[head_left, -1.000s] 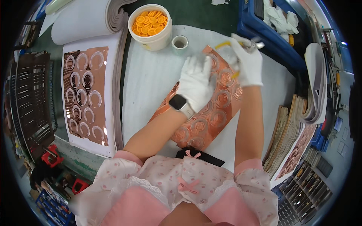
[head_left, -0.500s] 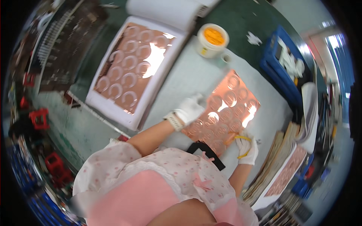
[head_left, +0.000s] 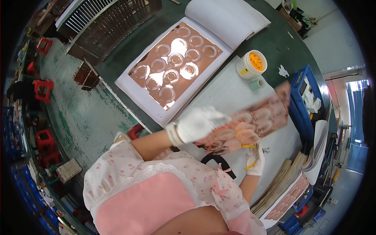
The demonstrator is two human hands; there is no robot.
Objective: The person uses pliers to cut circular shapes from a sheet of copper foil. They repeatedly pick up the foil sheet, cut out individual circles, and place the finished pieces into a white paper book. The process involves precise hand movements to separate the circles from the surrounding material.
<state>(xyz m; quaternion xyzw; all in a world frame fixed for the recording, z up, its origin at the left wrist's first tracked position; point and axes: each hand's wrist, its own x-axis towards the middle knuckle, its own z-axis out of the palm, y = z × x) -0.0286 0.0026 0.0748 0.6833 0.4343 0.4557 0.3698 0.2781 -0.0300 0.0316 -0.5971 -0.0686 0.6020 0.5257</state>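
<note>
A white tub (head_left: 251, 64) of orange pieces stands beside a small tape roll (head_left: 257, 83) on the green table (head_left: 274, 43). A blue crate (head_left: 303, 105) sits right, an open book of copper sheets (head_left: 174, 68) left. Both gloved hands, left hand (head_left: 197, 124) and right hand (head_left: 253, 158), apparently grip a blurred copper sheet (head_left: 254, 121) lifted above the white mat (head_left: 227, 94).

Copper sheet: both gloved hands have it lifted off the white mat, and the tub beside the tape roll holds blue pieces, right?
Not quite. The head view shows the tub holds orange pieces, not blue. Both hands, left and right, do hold the copper sheet above the mat.
</note>
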